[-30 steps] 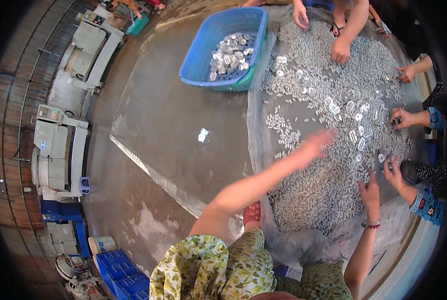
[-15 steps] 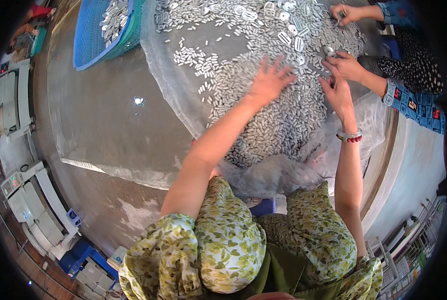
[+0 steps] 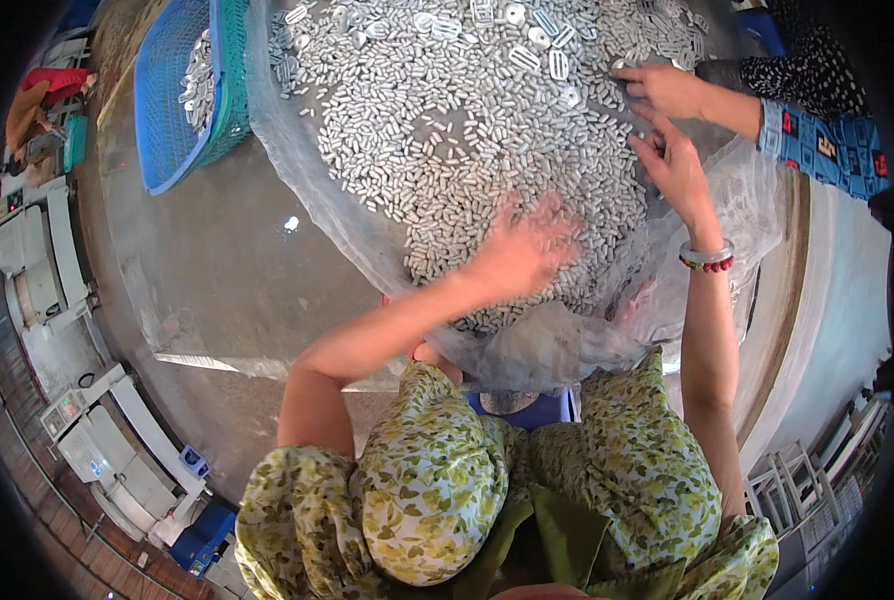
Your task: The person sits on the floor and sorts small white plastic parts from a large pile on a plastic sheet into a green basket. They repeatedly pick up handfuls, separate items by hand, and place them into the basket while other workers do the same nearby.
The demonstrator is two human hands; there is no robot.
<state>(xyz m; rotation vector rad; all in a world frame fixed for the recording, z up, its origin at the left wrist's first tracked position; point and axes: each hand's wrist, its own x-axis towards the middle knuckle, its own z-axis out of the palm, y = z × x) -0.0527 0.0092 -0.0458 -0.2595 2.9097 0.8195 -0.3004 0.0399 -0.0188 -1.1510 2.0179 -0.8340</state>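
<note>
Small grey capsule-shaped pieces [image 3: 447, 215] lie in a wide heap on a clear plastic sheet [image 3: 302, 190]. My left hand [image 3: 527, 245] is over the near part of the heap, smeared by motion, its fingers apart and no held thing showing. At the heap's right edge is my right hand [image 3: 675, 170], thumb and forefinger apart, with nothing visible between them. Slotted buckles [image 3: 524, 58] and round holed discs [image 3: 538, 38] lie among the pieces at the far side. A co-worker's hand [image 3: 667, 90] reaches in from the right, close to my right fingertips.
A blue and green mesh basket [image 3: 172, 160] holding grey metal parts stands at the far left. Bunched plastic [image 3: 552, 345] hangs over the near edge above my knees. Grey machines [image 3: 117, 445] line the left side, where another person [image 3: 29, 115] is bent over.
My left hand has swept back toward me, and capsule-shaped pieces now cover much of the formerly bare patch. The co-worker's second hand has left the view. The whole view has shifted a little.
</note>
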